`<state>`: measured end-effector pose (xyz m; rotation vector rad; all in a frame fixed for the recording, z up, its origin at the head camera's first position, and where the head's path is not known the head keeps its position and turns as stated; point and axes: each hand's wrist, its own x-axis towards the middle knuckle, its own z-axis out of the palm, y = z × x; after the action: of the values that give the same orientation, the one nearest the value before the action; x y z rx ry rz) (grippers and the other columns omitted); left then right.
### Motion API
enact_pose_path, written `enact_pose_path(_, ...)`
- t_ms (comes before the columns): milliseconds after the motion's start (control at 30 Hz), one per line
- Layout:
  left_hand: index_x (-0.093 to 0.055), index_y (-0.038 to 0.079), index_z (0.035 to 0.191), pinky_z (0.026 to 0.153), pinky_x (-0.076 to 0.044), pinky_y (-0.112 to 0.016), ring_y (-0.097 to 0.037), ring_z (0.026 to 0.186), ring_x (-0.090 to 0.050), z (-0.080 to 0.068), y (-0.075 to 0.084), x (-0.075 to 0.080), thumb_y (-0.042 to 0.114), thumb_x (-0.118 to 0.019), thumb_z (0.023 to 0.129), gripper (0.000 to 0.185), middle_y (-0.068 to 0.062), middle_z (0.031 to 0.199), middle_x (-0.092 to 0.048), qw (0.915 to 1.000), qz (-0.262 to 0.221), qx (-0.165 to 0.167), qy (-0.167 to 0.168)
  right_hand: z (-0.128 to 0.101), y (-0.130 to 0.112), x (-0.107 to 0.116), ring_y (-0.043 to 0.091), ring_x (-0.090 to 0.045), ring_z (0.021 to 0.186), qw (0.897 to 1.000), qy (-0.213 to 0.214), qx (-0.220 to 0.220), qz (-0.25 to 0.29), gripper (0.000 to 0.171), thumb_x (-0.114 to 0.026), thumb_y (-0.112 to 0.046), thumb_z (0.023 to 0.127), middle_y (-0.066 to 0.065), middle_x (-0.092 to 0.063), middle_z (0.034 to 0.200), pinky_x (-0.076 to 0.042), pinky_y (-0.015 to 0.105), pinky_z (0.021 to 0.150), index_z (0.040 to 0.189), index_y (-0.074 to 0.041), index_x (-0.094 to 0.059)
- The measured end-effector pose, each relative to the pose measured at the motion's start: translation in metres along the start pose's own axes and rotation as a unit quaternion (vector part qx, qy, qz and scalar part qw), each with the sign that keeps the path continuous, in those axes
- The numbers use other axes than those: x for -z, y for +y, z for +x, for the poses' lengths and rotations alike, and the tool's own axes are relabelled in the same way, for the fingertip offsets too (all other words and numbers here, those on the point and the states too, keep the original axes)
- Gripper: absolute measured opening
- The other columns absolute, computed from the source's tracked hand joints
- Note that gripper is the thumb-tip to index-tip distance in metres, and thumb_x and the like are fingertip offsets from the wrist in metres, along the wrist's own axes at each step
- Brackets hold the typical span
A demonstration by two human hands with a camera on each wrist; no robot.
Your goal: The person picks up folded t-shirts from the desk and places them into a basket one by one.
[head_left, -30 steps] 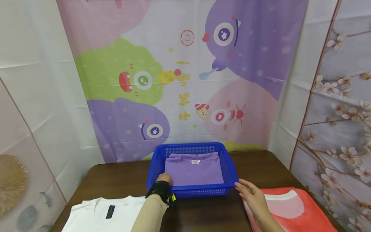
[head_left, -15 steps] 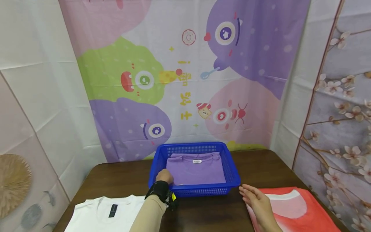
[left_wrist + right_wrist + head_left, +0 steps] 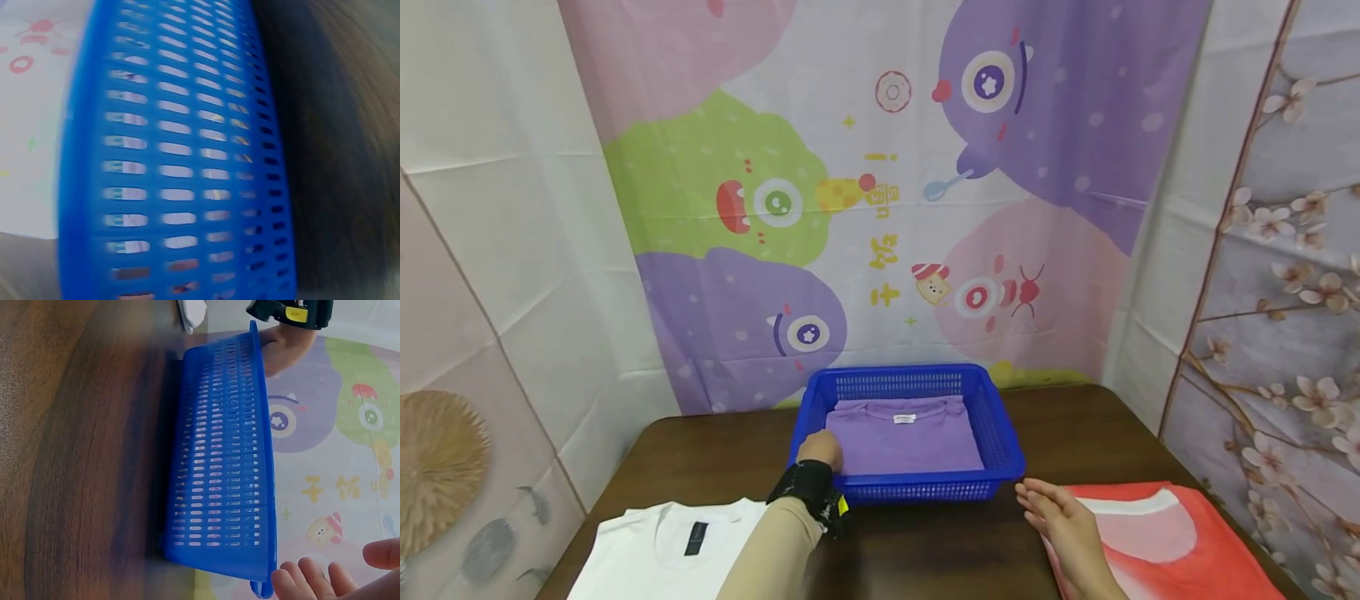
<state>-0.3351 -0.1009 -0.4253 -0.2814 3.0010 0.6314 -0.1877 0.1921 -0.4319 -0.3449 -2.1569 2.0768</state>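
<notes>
A folded purple T-shirt (image 3: 902, 442) lies in a blue plastic basket (image 3: 917, 492) on the table. My left hand (image 3: 822, 450) reaches over the front left rim, its curled fingers down at the shirt's left side; the fingertips are hidden. In the right wrist view this left hand (image 3: 287, 350) shows behind the basket's far end. My right hand (image 3: 1063, 529), fingers loosely extended, is beside the front right corner of the basket, over the edge of a folded red T-shirt (image 3: 1202, 533). The right wrist view has those fingertips (image 3: 290, 581) right at the corner.
A folded white T-shirt (image 3: 658, 554) with a black label lies at the table's left front. The brown table (image 3: 925, 550) backs onto a cartoon-print curtain (image 3: 880, 208). Flower-print cloth (image 3: 1285, 358) hangs on the right.
The purple T-shirt has shifted slightly left inside the basket along with my left hand. My right hand has come slightly away from the basket's corner.
</notes>
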Motion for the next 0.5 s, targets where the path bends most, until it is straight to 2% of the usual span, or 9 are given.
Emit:
enact_pose_path(100,-0.068,-0.007,0.105,0.083,-0.056,-0.048,-0.04,0.1,-0.067,-0.003,-0.001,-0.002,0.003,-0.051,0.088,0.026,-0.026,0.11,-0.069,0.9984,-0.035,0.014,0.042,-0.001,0.001,-0.001,-0.011,-0.062,0.089,1.0,-0.003,-0.001,-0.004,0.04,-0.044,-0.012,0.101,-0.001,-0.072,0.113,-0.052,0.011,0.08,0.133,0.012,-0.046)
enact_pose_path(167,-0.068,-0.007,0.104,0.08,-0.057,-0.049,-0.039,0.097,-0.067,-0.004,0.0,-0.001,0.001,-0.054,0.086,0.024,-0.027,0.108,-0.069,0.9975,-0.046,0.014,0.052,-0.001,0.001,-0.001,-0.01,-0.062,0.09,1.0,-0.006,-0.005,-0.003,0.04,-0.044,-0.012,0.101,-0.004,-0.072,0.11,-0.052,0.011,0.08,0.133,0.012,-0.047)
enact_pose_path(267,-0.069,-0.008,0.098,0.075,-0.057,-0.045,-0.034,0.086,-0.067,-0.006,0.002,0.003,0.0,-0.067,0.078,0.022,-0.026,0.103,-0.07,0.9981,-0.043,-0.007,0.043,-0.001,0.003,-0.002,-0.01,-0.062,0.09,1.0,-0.012,-0.006,0.002,0.04,-0.045,-0.012,0.101,-0.011,-0.072,0.105,-0.052,0.011,0.08,0.132,0.012,-0.047)
enact_pose_path(367,-0.069,-0.009,0.092,0.072,-0.056,-0.041,-0.029,0.077,-0.061,-0.01,0.003,0.005,0.0,-0.077,0.068,0.027,-0.026,0.098,-0.07,0.9982,-0.035,-0.039,0.029,-0.001,0.005,-0.002,-0.01,-0.062,0.089,1.0,-0.015,-0.01,0.013,0.04,-0.047,-0.013,0.1,-0.014,-0.071,0.101,-0.052,0.011,0.08,0.132,0.012,-0.048)
enact_pose_path(500,-0.068,-0.01,0.093,0.074,-0.056,-0.043,-0.032,0.081,-0.065,-0.015,0.004,0.004,0.004,-0.076,0.07,0.028,-0.027,0.097,-0.07,0.9969,-0.031,-0.067,0.026,-0.003,0.007,-0.005,-0.009,-0.063,0.088,1.0,-0.018,-0.012,0.018,0.04,-0.049,-0.013,0.099,-0.012,-0.071,0.101,-0.052,0.012,0.08,0.132,0.012,-0.048)
